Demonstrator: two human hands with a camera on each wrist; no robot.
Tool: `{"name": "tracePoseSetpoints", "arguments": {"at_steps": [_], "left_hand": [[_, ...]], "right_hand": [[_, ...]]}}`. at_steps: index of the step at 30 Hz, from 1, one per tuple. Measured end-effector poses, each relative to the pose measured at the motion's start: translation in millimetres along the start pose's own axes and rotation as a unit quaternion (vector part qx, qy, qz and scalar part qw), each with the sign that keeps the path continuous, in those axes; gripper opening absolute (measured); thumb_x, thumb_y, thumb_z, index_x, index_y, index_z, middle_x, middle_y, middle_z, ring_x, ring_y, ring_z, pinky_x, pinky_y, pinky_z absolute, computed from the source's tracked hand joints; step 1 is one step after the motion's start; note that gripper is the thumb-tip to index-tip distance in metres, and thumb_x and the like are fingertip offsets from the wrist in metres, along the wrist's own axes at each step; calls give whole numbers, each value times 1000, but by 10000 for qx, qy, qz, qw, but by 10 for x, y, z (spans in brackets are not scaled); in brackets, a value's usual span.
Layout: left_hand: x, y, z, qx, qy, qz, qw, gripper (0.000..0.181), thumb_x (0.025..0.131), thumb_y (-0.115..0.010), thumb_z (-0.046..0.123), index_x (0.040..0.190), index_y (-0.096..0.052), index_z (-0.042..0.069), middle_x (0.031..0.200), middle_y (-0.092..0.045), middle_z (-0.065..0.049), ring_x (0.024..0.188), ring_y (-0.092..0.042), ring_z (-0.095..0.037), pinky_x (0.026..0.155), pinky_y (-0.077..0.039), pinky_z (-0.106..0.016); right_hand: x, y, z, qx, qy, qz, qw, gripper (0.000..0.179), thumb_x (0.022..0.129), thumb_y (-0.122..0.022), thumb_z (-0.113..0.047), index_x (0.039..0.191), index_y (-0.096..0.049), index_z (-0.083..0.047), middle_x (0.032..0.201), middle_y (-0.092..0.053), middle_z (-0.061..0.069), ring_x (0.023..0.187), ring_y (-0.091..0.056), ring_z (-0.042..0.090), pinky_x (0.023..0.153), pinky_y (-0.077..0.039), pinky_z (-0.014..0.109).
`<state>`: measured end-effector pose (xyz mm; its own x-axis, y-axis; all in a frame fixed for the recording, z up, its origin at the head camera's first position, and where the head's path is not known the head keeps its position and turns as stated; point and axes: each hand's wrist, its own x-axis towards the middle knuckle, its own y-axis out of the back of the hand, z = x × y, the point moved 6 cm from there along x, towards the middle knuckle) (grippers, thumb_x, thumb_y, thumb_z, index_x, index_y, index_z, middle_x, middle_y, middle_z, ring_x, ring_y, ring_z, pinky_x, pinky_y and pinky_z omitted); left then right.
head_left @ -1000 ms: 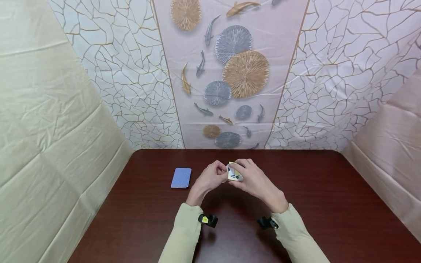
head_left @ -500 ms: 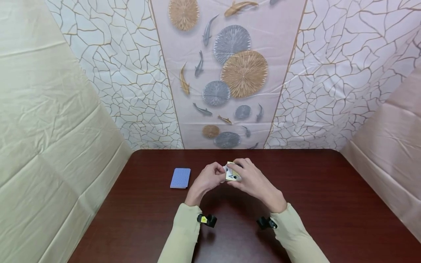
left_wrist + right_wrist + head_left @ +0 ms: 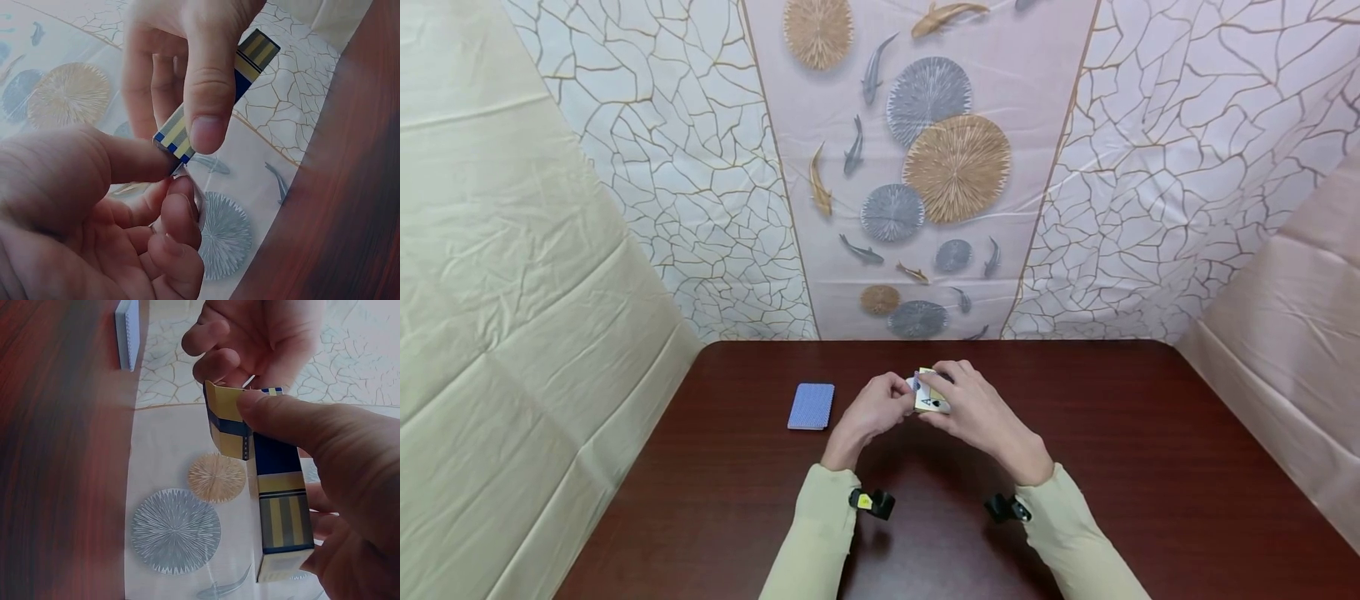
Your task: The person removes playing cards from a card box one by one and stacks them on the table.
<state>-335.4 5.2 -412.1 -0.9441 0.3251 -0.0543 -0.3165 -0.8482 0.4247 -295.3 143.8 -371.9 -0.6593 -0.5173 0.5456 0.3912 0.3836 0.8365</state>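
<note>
A small playing-card box (image 3: 932,404) with an ace of spades on its face is held above the table. My right hand (image 3: 981,412) grips its sides between thumb and fingers. Blue and yellow stripes mark its narrow side (image 3: 284,519) in the right wrist view. From one end a flap (image 3: 226,422) stands out, near the right thumb. My left hand (image 3: 874,408) pinches that same end with thumb and fingers. A whitish edge shows between those fingertips in the left wrist view; the fingers partly hide it.
A blue-backed deck of cards (image 3: 811,406) lies on the dark red-brown table (image 3: 737,500), left of the left hand. Behind the table hangs a patterned cloth (image 3: 917,208). Plain cloth walls stand at both sides.
Both hands keep nearly the same place around the card box. A small bluish edge now shows at the box's end beside the left fingertips.
</note>
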Motion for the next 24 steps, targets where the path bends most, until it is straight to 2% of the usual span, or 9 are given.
{"name": "tracePoseSetpoints", "arguments": {"at_steps": [8, 16, 20, 24], "left_hand": [[-13, -10, 3, -425, 102, -79, 9990, 8, 96, -54, 11, 100, -55, 5, 76, -58, -5, 59, -50, -18, 43, -36, -22], [-18, 10, 12, -861, 175, -144, 9960, 13, 99, -55, 12, 108, -54, 4, 80, -57, -5, 54, -46, -15, 46, -38, -23], [-26, 47, 3, -896, 201, -130, 9957, 21, 99, -58, 15, 116, -55, 3, 83, -60, -7, 54, -45, -15, 47, -39, -24], [-27, 94, -15, -891, 236, -35, 9957, 25, 97, -61, 16, 118, -56, 3, 82, -60, -6, 56, -46, -17, 46, -39, -23]], "right_hand": [[5, -6, 10, -12, -118, -94, 9999, 53, 77, -84, -32, 123, -66, -12, 118, -61, 13, 103, -56, 28, 84, -52, 42], [21, -9, 11, 58, -141, -86, 9998, 54, 76, -85, -31, 123, -67, -12, 119, -61, 14, 103, -56, 28, 83, -52, 41], [17, -15, 13, 71, -126, -68, 9999, 55, 76, -85, -31, 123, -66, -12, 119, -61, 14, 103, -56, 28, 83, -52, 41], [9, -13, 18, 20, -124, -57, 9999, 55, 76, -85, -32, 124, -66, -12, 119, -61, 13, 103, -56, 27, 82, -52, 40]]}}
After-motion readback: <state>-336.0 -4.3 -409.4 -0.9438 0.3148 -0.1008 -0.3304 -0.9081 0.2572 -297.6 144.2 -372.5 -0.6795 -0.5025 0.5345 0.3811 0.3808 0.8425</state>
